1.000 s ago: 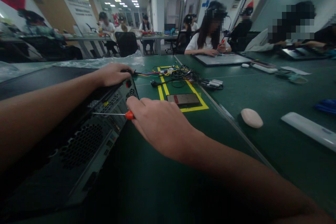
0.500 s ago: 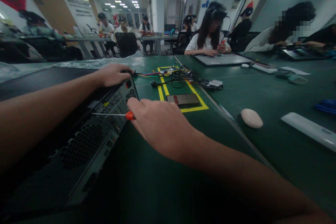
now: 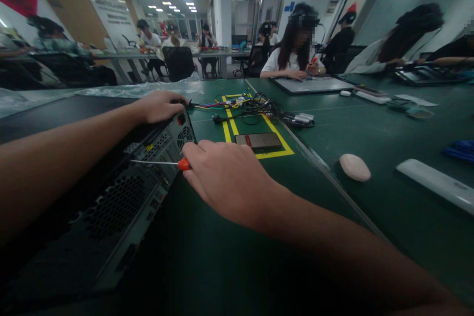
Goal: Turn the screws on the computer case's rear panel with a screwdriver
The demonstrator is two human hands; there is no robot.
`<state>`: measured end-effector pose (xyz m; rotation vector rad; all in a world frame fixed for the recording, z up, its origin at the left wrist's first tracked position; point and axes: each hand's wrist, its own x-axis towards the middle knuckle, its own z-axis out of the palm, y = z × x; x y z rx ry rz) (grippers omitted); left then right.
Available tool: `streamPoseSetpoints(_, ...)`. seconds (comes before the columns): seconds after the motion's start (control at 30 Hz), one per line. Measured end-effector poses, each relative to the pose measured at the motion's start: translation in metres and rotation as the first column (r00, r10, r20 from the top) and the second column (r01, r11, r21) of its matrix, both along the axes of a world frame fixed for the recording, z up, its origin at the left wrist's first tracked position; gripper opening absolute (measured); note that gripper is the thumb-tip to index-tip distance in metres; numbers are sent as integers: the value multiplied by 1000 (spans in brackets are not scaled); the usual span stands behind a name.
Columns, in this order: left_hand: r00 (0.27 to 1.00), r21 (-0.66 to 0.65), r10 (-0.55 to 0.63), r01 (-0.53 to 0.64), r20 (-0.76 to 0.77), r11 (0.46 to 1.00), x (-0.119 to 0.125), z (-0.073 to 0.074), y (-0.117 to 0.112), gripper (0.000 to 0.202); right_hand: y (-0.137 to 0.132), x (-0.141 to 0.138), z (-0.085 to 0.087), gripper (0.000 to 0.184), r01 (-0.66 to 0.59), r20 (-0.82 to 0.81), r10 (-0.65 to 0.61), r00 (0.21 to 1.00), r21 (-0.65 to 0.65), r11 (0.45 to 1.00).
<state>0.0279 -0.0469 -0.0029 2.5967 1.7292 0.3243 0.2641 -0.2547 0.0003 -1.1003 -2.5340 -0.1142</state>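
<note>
A black computer case (image 3: 122, 207) lies on the left, its grey rear panel with vents and ports facing me. My left hand (image 3: 161, 106) grips the far top corner of the case, fingers bent over the edge and partly hidden. In my right hand (image 3: 225, 175) is a screwdriver (image 3: 183, 163); its orange handle is mostly covered by my fingers. The thin shaft points left, and its tip meets the rear panel near the upper edge. Whether the tip sits in a screw I cannot tell.
Bundled cables (image 3: 259, 105) and a flat brown box (image 3: 259, 141) lie by yellow tape on the green table (image 3: 318, 133). Rightward are a pale mouse (image 3: 354, 167) and a long white object (image 3: 437, 182). Clear plastic film (image 3: 148, 88) lies behind the case. Several people work beyond.
My right hand and the screwdriver have shifted very slightly to the right, with the tip still at the panel. My left hand stays on the case.
</note>
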Motion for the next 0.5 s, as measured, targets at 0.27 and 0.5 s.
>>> streamPoseSetpoints(0.27, 1000, 7, 4, -4, -5, 1000, 0, 0, -1, 65, -4, 1, 2, 22, -33, -9, 32, 999, -45, 998)
streamPoseSetpoints(0.5, 1000, 10, -10, 10, 1, 1000, -1, 0, 1, 64, -5, -1, 4, 23, -63, -32, 60, 998, -112, 992)
